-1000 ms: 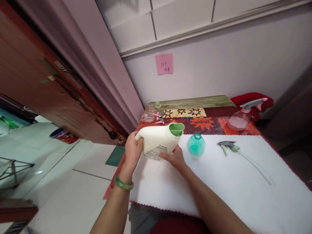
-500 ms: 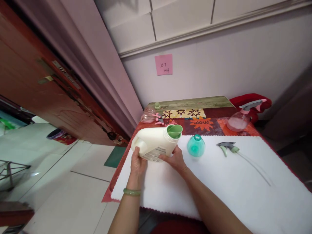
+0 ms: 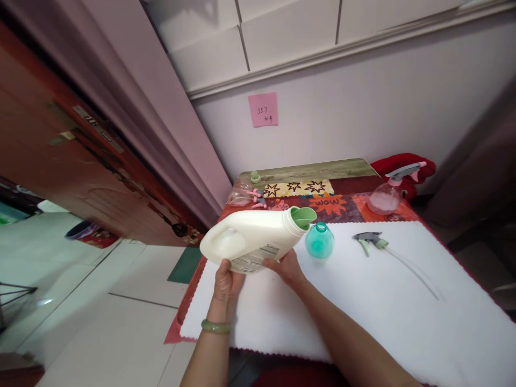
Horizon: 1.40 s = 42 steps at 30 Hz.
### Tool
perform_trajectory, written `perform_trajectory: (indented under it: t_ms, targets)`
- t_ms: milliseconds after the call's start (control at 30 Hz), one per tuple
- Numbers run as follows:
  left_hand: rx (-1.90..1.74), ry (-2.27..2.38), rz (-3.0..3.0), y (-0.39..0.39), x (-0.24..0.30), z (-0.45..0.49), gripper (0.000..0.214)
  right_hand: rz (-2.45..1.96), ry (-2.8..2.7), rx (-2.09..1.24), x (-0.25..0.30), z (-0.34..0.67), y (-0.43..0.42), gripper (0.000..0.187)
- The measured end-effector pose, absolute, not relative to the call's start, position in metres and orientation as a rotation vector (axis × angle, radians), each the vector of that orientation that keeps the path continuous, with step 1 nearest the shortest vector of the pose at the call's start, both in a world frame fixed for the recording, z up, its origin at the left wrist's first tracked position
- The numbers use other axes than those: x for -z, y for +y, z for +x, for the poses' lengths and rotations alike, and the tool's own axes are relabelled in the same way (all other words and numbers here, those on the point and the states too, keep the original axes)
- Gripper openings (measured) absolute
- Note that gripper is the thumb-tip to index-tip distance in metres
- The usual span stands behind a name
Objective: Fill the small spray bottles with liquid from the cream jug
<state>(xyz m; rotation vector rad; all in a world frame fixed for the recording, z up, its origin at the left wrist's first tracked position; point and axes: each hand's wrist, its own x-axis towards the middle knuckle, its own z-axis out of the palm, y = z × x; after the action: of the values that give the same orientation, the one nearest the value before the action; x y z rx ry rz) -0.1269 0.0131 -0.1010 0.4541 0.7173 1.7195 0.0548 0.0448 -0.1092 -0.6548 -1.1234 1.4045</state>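
Observation:
Both my hands hold a cream jug-shaped detergent bottle point(image 3: 252, 236) tilted on its side above the white cloth point(image 3: 363, 301). Its green spout points right, toward the open neck of a small teal bottle point(image 3: 319, 240) standing on the cloth. My left hand point(image 3: 226, 280), with a green bangle at the wrist, grips the jug's underside near its base. My right hand point(image 3: 287, 267) supports it from below near the neck. The spout and the teal bottle's mouth are close but apart.
A grey-green trigger sprayer head point(image 3: 370, 240) with a long dip tube lies on the cloth to the right. A pink spray bottle point(image 3: 385, 196) stands at the back right, a clear bottle point(image 3: 242, 195) lies at the back left. A red door stands at left.
My left hand shifted from the jug's handle end to its underside. The jug has swung lower and further right, bringing its spout closer to the teal bottle.

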Motion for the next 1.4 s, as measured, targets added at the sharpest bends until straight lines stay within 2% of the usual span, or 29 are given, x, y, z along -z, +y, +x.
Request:
perform_trajectory:
  t_ms: [200,400,600,867,1100,1400]
  targets:
    - [-1.832,0.867,0.480,-0.006,0.092,-0.141,0.072,-0.423,-1.260,-1.461,0.097,0.059,0.044,0.055]
    - [-1.930,1.066,0.531,-0.021,0.078,-0.149,0.064,-0.446,-1.247,-1.306,0.084,0.064,0.043,0.053]
    - [-1.934,1.149,0.610,-0.031,0.067,-0.154,0.063,-0.597,-1.090,-1.345,0.081,0.063,0.042,0.071]
    - [-1.944,1.199,0.695,-0.034,0.052,-0.143,0.062,-0.811,-1.355,-1.223,0.085,0.098,0.047,0.044]
    - [-1.923,1.256,0.692,-0.035,0.040,-0.132,0.062,-0.486,-1.134,-1.518,0.084,0.111,0.051,0.046]
    - [-1.920,1.266,0.820,-0.030,0.017,-0.127,0.061,-0.480,-0.961,-1.685,0.092,0.115,0.049,0.046]
